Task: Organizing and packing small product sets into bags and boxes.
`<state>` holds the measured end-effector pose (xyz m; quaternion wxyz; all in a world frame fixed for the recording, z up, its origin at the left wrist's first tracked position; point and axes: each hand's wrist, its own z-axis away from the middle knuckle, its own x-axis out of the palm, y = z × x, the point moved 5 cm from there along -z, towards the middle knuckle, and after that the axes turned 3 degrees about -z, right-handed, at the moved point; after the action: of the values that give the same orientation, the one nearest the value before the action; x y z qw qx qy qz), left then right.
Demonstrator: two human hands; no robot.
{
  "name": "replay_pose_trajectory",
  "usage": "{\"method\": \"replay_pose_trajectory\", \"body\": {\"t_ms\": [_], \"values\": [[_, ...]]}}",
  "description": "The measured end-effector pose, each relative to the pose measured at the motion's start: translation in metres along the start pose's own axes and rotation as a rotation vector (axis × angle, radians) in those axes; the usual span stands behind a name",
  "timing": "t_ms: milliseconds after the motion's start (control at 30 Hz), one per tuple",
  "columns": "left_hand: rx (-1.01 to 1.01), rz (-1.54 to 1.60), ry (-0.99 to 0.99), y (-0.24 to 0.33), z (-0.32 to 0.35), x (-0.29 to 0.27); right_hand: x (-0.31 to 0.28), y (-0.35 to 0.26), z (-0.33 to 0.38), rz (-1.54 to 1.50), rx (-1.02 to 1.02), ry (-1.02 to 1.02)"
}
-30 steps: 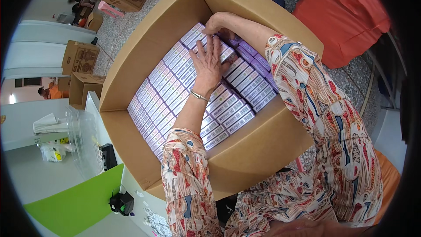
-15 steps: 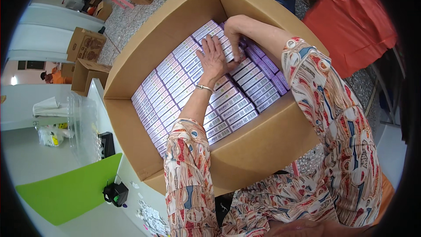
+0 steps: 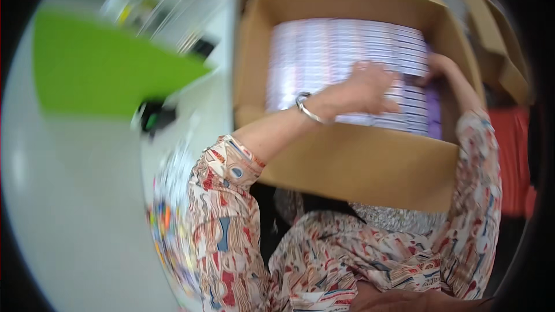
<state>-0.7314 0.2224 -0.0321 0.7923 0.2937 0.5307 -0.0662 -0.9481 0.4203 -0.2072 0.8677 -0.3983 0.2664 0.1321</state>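
Note:
A large cardboard box stands open before me, filled with tight rows of small white-and-purple cartons. My left hand, with a silver bangle at the wrist, is over the rows toward their right side. Its fingers are spread and nothing shows in them; whether they touch the cartons is unclear. At the right end of the rows my right hand reaches down inside the box, beside a dark gap between cartons. Its fingertips are blurred and partly hidden. Some purple carton sides show below that hand.
To the left runs a white counter with a green panel and a small black object. Blurred colourful small items lie nearer me. Another cardboard box and red material are at the right.
My view has swung left, so the box now sits further right and squarer. My left hand has shifted off the upper cartons toward the near rows; my right hand stays at the right side.

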Motion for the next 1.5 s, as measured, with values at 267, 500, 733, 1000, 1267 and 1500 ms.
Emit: {"method": "replay_pose_trajectory", "body": {"t_ms": [267, 500, 733, 1000, 1267, 1500], "values": [[-0.513, 0.088, 0.741, 0.102, 0.348, 0.113, 0.042, -0.148, 0.049, -0.493, -0.227, 0.081], [-1.29, 0.422, 0.962, 0.194, 0.546, 0.218, 0.059, -0.186, 0.086, -0.855, 0.089, 0.316], [-1.775, 0.44, 1.083, 0.252, 0.726, 0.306, 0.119, -0.388, 0.013, -0.101, -0.364, 0.107], [-2.068, 0.089, 0.684, 0.221, 0.747, 0.365, 0.278, -0.558, 0.008, 0.567, -0.944, -0.129], [-1.945, -0.461, 1.094, 0.223, 0.772, 0.391, 0.48, -0.618, 0.061, 0.386, -1.238, -0.342], [-1.467, 0.471, 2.005, 0.172, 0.715, 0.27, 0.564, -0.64, 0.075, -0.075, -1.04, -0.333]]}}
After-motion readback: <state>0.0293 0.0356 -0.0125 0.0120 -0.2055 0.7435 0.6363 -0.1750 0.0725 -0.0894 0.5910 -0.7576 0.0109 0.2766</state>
